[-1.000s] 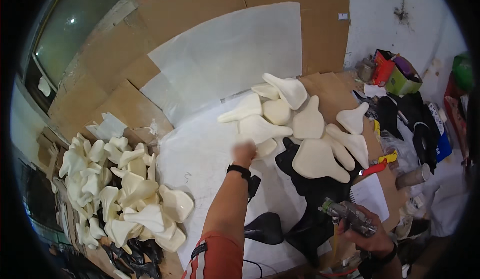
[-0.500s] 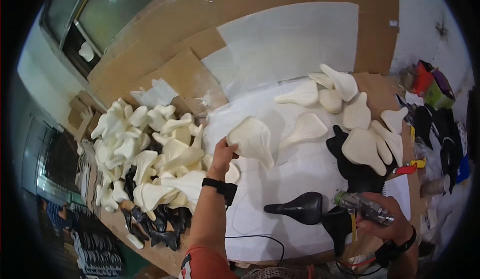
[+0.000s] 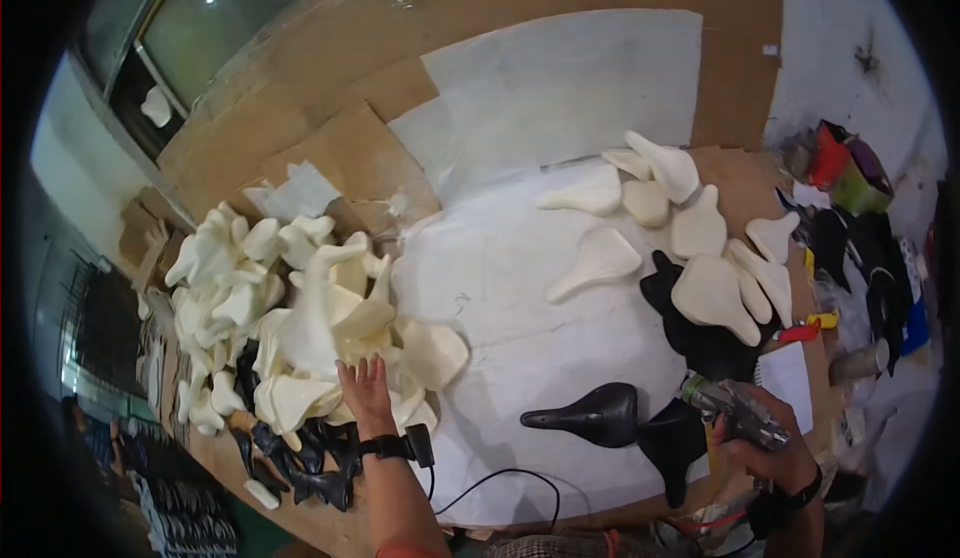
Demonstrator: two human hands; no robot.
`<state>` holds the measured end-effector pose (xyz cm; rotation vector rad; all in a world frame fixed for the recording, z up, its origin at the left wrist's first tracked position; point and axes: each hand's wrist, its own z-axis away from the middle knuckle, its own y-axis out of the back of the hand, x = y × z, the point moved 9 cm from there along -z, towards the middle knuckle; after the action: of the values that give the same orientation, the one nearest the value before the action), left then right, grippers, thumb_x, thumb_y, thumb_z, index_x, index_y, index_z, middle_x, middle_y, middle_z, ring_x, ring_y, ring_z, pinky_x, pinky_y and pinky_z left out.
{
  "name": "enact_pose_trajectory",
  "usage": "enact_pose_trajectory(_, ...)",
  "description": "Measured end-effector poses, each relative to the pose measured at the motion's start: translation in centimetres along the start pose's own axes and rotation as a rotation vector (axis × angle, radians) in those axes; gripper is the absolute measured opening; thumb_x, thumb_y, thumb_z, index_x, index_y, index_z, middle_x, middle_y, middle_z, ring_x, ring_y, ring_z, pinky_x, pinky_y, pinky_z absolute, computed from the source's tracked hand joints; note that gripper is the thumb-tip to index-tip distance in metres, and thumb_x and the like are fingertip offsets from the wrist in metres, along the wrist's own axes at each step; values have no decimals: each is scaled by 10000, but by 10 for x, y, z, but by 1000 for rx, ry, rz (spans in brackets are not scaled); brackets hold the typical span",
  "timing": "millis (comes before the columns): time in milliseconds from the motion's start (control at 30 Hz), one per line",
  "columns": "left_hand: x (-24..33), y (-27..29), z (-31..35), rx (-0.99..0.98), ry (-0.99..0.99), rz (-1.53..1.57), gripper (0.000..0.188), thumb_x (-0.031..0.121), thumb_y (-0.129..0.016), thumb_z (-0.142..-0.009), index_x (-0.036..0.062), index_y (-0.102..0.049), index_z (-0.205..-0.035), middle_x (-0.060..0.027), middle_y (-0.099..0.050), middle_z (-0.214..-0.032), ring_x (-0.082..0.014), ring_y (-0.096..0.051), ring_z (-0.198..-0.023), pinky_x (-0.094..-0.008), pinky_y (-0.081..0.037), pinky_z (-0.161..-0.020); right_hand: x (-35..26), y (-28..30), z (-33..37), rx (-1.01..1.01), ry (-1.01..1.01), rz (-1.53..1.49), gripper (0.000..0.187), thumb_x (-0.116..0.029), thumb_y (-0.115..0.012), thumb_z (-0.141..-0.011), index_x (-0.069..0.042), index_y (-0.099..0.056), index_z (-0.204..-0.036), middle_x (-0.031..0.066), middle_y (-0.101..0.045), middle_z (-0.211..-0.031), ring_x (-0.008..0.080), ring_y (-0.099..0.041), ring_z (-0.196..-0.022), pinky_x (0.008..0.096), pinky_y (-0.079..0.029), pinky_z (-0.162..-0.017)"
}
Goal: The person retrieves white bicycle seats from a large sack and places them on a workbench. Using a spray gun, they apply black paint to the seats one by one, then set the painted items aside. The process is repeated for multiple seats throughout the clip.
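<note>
My left hand [image 3: 368, 398] is open, its fingers spread against the near side of a heap of cream foam saddle pads [image 3: 345, 318]. One broad pad [image 3: 432, 353] leans out of the heap to the right of my fingers. In my right hand [image 3: 785, 448] I grip a spray gun [image 3: 735, 413] with a metal body and a green ring at its front end. Left of the gun, a black bicycle saddle [image 3: 585, 415] lies on the white sheet [image 3: 480, 448]. A second black saddle piece [image 3: 673, 448] lies partly below the gun.
Loose cream pads [image 3: 595, 263] lie on the sheet's far and right sides, some on a black piece [image 3: 705, 343]. Black saddle covers [image 3: 325, 473] sit at the near left. A notebook [image 3: 785, 383] and red-handled tool [image 3: 798, 333] are at the right; a black cable [image 3: 500, 473] crosses the front.
My left hand has moved left and nearer, from the sheet to the heap, and has let go of the foam pad it held. My right hand still grips the spray gun.
</note>
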<state>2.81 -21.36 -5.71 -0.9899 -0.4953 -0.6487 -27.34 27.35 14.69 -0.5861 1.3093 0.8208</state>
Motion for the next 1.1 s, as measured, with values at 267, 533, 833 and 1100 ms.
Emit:
enact_pose_trajectory(267, -354, -110, 138, -534, 957, -744, 468, 421, -548, -878, -11, -492, -1050, -170, -570, -946, -346, -584, -854, -456, -523, -703, 16, 31, -8, 65, -78, -97, 614, -54, -690, -760, 2, -396, -1297, 62, -607, -969, 127, -588, -892, 278, -485, -802)
enact_pose_trajectory(533, -396, -175, 125, -538, 56, -850, 284, 121, -531, -796, -37, -488, -1028, -168, -596, -832, -240, -590, -619, -347, -458, -508, -7, 43, -1, 97, -69, -28, 609, -62, -706, -735, -4, -432, -1275, 58, -618, -952, 125, -589, -866, 278, -475, -803)
enact_pose_trajectory(833, -218, -165, 130, -948, -140, -1156, 224, 119, -536, -853, -30, -594, -1010, -111, -617, -710, -159, -549, -544, -294, -466, -529, -13, 23, -7, 57, 44, 243, 548, -132, -719, -727, -19, -490, -1213, 57, -630, -842, 108, -595, -748, 244, -475, -680)
enact_pose_trajectory(1100, -174, -107, 109, -925, -225, -1327, 294, 127, -555, -841, -7, -578, -1102, -150, -640, -770, -198, -618, -617, -321, -501, -579, -40, -9, -5, 57, 193, 162, 546, -126, -722, -714, 20, -492, -1188, 67, -652, -825, 137, -633, -720, 262, -500, -673)
